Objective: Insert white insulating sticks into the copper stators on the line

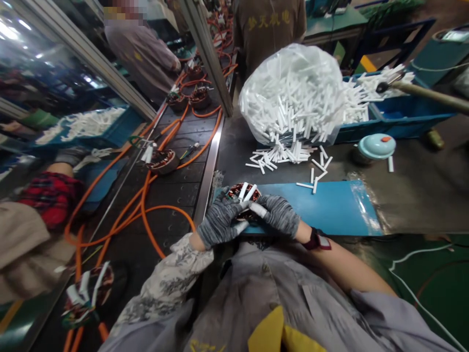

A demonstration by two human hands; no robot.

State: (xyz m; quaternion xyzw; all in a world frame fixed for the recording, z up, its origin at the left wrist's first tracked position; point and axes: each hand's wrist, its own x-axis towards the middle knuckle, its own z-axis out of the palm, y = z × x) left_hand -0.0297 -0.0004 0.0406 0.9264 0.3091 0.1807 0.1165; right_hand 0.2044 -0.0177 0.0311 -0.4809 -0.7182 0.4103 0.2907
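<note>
A round motor stator (234,191) with copper windings stands on the blue mat in front of me. Two white sleeves (247,192) stick up from its top. Wrapped around its left and near side is my left hand (222,220), in a grey knitted glove with pale fingertips. My right hand (279,214), gloved alike, closes on the right side, its thumb near the base of the sleeves. Both hands hide much of the stator's near edge, and I cannot make out any wire between the fingertips.
Loose white sleeves (282,155) spill from a clear plastic bag (293,93) beyond the blue mat (330,205). Blue bins (414,120) and a light-blue lidded container (376,146) stand right. Left, a conveyor (186,190) carries stators (163,161) and orange cables (146,205); co-workers (141,54) stand along it.
</note>
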